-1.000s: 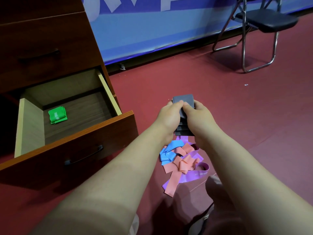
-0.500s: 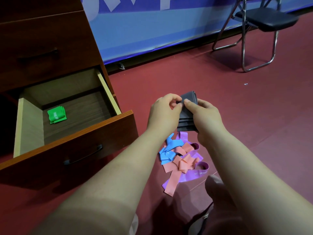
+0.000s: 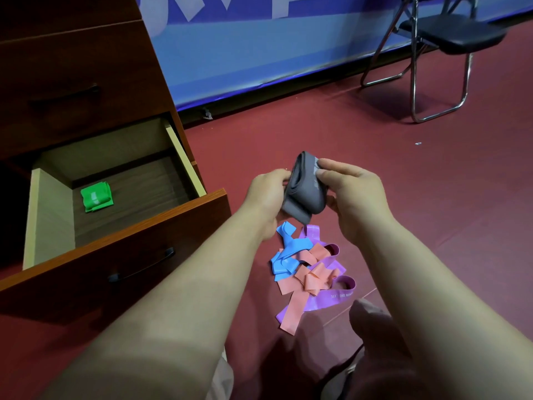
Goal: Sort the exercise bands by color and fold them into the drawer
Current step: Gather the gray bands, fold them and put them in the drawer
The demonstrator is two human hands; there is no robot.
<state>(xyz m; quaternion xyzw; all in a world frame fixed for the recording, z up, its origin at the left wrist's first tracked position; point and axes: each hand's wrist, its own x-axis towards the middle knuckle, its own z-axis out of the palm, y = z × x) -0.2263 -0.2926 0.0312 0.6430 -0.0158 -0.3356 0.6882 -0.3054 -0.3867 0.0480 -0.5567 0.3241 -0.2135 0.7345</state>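
**Folding the grey band in mid-air, before it goes to the drawer**

The grey band is doubled over into several thick layers and held off the floor, directly above the unsorted pile. One loose end hangs from its near, lower edge. My left hand grips the left side of the bundle with curled fingers. My right hand pinches its upper right edge between thumb and fingertips.

To do this step well, I judge that the hanging end should be tucked up flush with the other layers. I would then press the stack flat between both hands so the rubber does not spring open. The edges should line up before either grip loosens.

Just below lie the blue band, the salmon band and the purple band, tangled together on the red floor.

To the left, the drawer stands pulled out. A folded green band lies on its bottom toward the left. The grey packet would best go beside it rather than on it, so that each colour has its own place.

A folding chair stands far right, well apart.
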